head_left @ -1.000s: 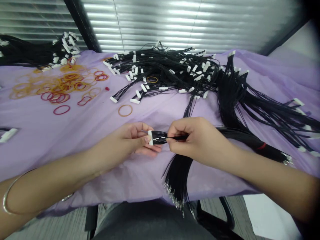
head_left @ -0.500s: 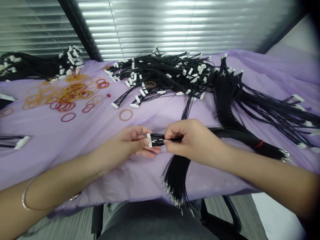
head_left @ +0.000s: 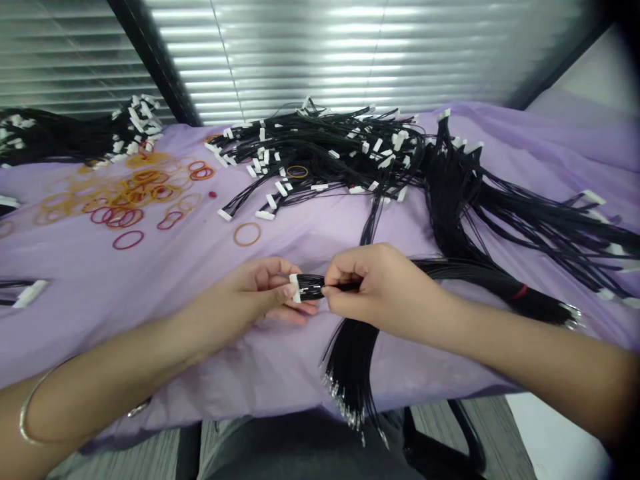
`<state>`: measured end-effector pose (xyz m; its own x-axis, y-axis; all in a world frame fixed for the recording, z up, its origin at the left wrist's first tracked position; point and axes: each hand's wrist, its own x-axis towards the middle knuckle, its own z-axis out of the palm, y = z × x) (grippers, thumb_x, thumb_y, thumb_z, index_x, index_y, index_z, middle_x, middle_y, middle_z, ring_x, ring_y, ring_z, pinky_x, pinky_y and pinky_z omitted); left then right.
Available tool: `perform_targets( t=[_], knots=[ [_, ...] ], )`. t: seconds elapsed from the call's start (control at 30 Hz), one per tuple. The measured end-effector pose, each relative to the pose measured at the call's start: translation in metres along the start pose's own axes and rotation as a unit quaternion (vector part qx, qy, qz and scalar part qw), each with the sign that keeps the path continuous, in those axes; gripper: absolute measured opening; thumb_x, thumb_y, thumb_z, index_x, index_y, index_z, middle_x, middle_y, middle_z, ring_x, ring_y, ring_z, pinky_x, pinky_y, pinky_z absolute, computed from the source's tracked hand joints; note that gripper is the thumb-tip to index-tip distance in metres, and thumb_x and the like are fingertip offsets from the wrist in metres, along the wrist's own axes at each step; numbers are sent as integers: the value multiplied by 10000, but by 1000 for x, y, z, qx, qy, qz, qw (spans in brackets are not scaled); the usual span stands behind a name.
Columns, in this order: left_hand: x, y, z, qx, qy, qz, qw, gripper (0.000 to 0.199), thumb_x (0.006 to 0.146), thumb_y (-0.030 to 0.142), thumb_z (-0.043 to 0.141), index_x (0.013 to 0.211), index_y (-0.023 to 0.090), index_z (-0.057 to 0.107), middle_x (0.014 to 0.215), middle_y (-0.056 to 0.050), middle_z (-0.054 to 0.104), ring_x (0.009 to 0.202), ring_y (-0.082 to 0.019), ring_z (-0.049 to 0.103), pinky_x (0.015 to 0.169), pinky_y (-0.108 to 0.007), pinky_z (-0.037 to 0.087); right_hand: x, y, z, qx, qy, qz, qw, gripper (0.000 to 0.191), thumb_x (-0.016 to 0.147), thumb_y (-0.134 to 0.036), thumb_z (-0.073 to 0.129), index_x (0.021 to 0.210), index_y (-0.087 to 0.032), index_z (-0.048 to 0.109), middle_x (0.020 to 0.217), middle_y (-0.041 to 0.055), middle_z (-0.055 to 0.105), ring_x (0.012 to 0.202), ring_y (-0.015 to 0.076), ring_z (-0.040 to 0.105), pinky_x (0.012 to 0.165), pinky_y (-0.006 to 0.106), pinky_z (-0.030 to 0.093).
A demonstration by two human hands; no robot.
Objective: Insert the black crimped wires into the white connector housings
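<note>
Wrinkled cloth plain purple; thin flexible wires black, small rectangular connector white; round rubber bands red, others amber; slatted blinds striped silver-grey.

1. I am seeing small white marks on the black wires, just beside the white connector, but I am not managing to read them; they are showing too small and blurred.
2. I am finding no readable text, label, brand, number or sign anywhere else in my camera view.
</note>
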<state>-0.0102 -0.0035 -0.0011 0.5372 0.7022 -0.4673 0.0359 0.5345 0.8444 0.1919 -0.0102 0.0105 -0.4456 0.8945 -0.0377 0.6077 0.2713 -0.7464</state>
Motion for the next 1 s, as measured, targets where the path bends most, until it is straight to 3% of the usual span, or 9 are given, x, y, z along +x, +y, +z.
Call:
perform_targets(
  t=[0.3,0.8,1.0],
  knots=[
    [0,-1,-5,-35,-41,-5,999,136,834,147,652,932,139,558,836,-32,726,807,-126,698,737,-214,573,-3,1,0,27,-20,12,999,120,739,-221,573,634,-171,602,520,-67,511,475,42,407,424,182,281],
    [1,1,-4,-37,-29,-8,999,132,815,120,658,897,124,555,832,-53,727,805,-134,701,719,-213,577,-3,3,5,-48,32,-41,997,128,731,-170,576,608,-175,607,541,-73,556,484,34,445,452,189,289],
    [1,2,-3,-5,-18,-14,1000,114,827,123,642,895,115,551,823,-70,721,800,-135,698,718,-216,572,-2,2,6,-59,24,-49,997,125,726,-149,564,612,-170,612,549,-69,558,497,36,455,471,188,294]
  ],
)
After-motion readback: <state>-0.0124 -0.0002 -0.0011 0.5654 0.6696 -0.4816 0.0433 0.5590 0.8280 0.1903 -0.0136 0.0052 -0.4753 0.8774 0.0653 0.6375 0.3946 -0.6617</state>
